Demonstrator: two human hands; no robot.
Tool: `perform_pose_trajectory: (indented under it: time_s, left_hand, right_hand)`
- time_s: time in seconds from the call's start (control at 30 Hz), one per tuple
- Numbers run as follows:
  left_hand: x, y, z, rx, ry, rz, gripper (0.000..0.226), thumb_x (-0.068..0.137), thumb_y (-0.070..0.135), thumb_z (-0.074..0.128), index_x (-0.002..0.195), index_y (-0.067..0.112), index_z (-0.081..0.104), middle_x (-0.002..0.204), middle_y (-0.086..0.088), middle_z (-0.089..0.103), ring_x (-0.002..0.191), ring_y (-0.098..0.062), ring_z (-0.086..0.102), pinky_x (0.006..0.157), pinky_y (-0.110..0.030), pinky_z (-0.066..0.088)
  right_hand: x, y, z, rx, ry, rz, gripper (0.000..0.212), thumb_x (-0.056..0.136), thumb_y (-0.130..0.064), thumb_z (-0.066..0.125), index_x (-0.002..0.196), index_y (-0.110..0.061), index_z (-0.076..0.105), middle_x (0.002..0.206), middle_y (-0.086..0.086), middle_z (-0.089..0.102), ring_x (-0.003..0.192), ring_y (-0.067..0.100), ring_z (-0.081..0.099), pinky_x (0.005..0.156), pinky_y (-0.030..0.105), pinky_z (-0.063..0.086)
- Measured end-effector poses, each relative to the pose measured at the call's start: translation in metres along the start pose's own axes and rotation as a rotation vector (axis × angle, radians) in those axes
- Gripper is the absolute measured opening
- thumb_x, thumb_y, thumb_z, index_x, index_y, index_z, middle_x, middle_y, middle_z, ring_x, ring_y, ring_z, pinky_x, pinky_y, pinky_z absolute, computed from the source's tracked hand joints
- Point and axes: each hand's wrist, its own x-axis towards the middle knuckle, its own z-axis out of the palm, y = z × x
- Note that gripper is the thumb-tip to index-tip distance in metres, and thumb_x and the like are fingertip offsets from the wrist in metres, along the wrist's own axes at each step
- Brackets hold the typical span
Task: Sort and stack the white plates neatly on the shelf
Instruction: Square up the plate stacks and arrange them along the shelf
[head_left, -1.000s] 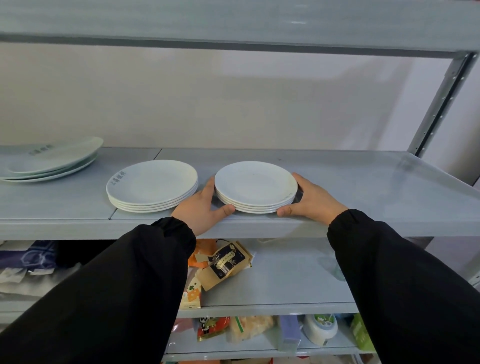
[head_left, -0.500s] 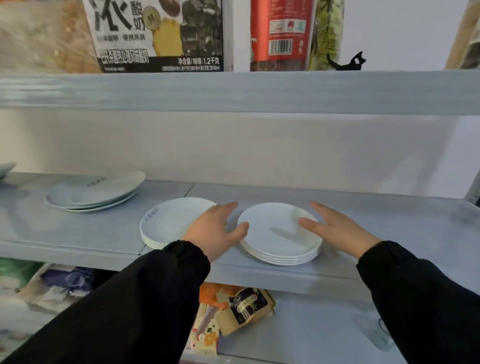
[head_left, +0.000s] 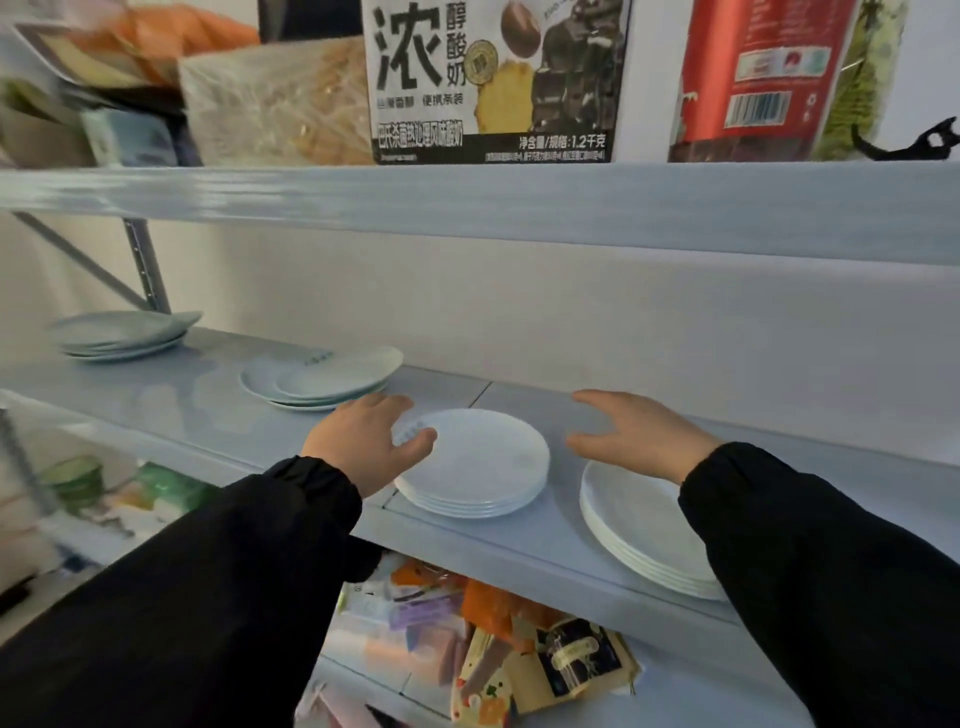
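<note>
The grey metal shelf carries four groups of white plates. The middle stack sits near the front edge, its plates evenly aligned. The right stack also sits at the front edge, apart from the middle stack, and its right part is hidden behind the black right sleeve. Further back and to the left is an untidy stack, whose top plate is tilted and shifted off centre and bears a small printed mark. At the far left, beside the shelf upright, lies the far-left stack, also uneven. The left hand is over the left rim of the middle stack, fingers spread and loosely bent, thumb above the top plate; it grasps nothing, and I cannot tell whether it touches the plate. The right hand is released, fingers extended and spread, above the bare shelf surface between the middle stack and the right stack, holding nothing. The upper shelf holds a printed carton with large black Chinese characters, a red package beside it, and wrapped goods to the left. The level below holds loose snack packets.
</note>
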Motion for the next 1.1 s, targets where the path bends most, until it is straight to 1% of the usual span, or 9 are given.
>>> perform_pose_trajectory:
  time_s: [0.07, 0.2, 0.3, 0.4, 0.57, 0.8, 0.97, 1.03, 1.1]
  left_hand:
    - [-0.002, -0.024, -0.007, 0.009, -0.019, -0.046, 0.065, 0.087, 0.068, 0.041, 0.14, 0.031, 0.044, 0.144, 0.003, 0.045, 0.128, -0.02, 0.044, 0.099, -0.036, 0.04]
    - [-0.001, -0.079, -0.016, 0.001, 0.041, -0.101, 0.06, 0.086, 0.068, 0.041, 0.134, 0.033, 0.049, 0.133, 0.005, 0.053, 0.118, -0.017, 0.051, 0.091, -0.034, 0.045]
    - [0.006, -0.122, -0.018, -0.011, 0.059, -0.132, 0.056, 0.086, 0.066, 0.044, 0.131, 0.034, 0.051, 0.131, 0.007, 0.054, 0.119, -0.017, 0.051, 0.09, -0.035, 0.045]
    - [0.02, -0.165, -0.02, -0.033, 0.045, -0.156, 0.058, 0.085, 0.067, 0.045, 0.131, 0.033, 0.051, 0.132, 0.006, 0.055, 0.119, -0.017, 0.052, 0.092, -0.034, 0.045]
    - [0.046, -0.229, -0.025, -0.059, 0.006, -0.161, 0.062, 0.085, 0.068, 0.043, 0.133, 0.03, 0.049, 0.129, 0.006, 0.056, 0.112, -0.018, 0.055, 0.086, -0.033, 0.044]
    - [0.078, -0.302, -0.021, -0.123, -0.014, -0.148, 0.071, 0.086, 0.066, 0.043, 0.144, 0.026, 0.032, 0.137, 0.002, 0.051, 0.112, -0.022, 0.057, 0.09, -0.037, 0.045]
    - [0.102, -0.336, -0.011, -0.161, -0.04, -0.134, 0.078, 0.088, 0.064, 0.044, 0.151, 0.025, 0.019, 0.147, 0.0, 0.041, 0.119, -0.024, 0.053, 0.094, -0.039, 0.044]
    - [0.113, -0.344, -0.002, -0.181, -0.051, -0.117, 0.078, 0.088, 0.064, 0.043, 0.151, 0.024, 0.019, 0.148, -0.001, 0.041, 0.122, -0.025, 0.052, 0.096, -0.039, 0.042]
    - [0.125, -0.349, 0.01, -0.227, -0.075, -0.102, 0.077, 0.089, 0.063, 0.042, 0.151, 0.023, 0.02, 0.15, -0.004, 0.039, 0.126, -0.026, 0.048, 0.099, -0.039, 0.04]
  right_hand:
    - [0.015, -0.017, 0.009, -0.003, -0.025, -0.018, 0.081, 0.086, -0.06, 0.061, 0.155, -0.027, 0.034, 0.16, -0.005, 0.034, 0.145, 0.014, 0.034, 0.115, 0.03, 0.028]
    - [0.049, -0.055, 0.024, -0.022, -0.066, -0.036, 0.083, 0.083, -0.064, 0.06, 0.154, -0.029, 0.034, 0.159, -0.006, 0.037, 0.142, 0.015, 0.038, 0.113, 0.031, 0.032]
    - [0.076, -0.085, 0.035, -0.028, -0.061, -0.039, 0.082, 0.084, -0.065, 0.06, 0.153, -0.031, 0.035, 0.158, -0.007, 0.038, 0.141, 0.015, 0.039, 0.111, 0.03, 0.033]
    - [0.102, -0.114, 0.046, -0.017, -0.067, -0.02, 0.081, 0.086, -0.064, 0.06, 0.154, -0.03, 0.033, 0.158, -0.007, 0.036, 0.142, 0.015, 0.038, 0.112, 0.031, 0.033]
    - [0.141, -0.158, 0.071, -0.017, -0.087, 0.022, 0.081, 0.088, -0.062, 0.06, 0.156, -0.029, 0.03, 0.16, -0.006, 0.034, 0.143, 0.017, 0.037, 0.113, 0.031, 0.033]
    - [0.18, -0.208, 0.103, -0.013, -0.095, 0.039, 0.085, 0.086, -0.061, 0.062, 0.157, -0.032, 0.026, 0.16, -0.009, 0.034, 0.143, 0.015, 0.037, 0.112, 0.031, 0.033]
    - [0.207, -0.224, 0.118, 0.003, -0.066, 0.104, 0.103, 0.07, -0.077, 0.059, 0.156, -0.03, 0.028, 0.158, -0.008, 0.037, 0.139, 0.014, 0.041, 0.109, 0.032, 0.037]
    - [0.211, -0.234, 0.124, 0.046, -0.043, 0.096, 0.089, 0.08, -0.066, 0.066, 0.153, -0.026, 0.034, 0.154, -0.006, 0.043, 0.135, 0.015, 0.045, 0.102, 0.027, 0.038]
    - [0.217, -0.247, 0.134, 0.058, -0.034, 0.13, 0.083, 0.087, -0.056, 0.067, 0.153, -0.018, 0.034, 0.153, 0.0, 0.043, 0.136, 0.019, 0.045, 0.101, 0.027, 0.037]
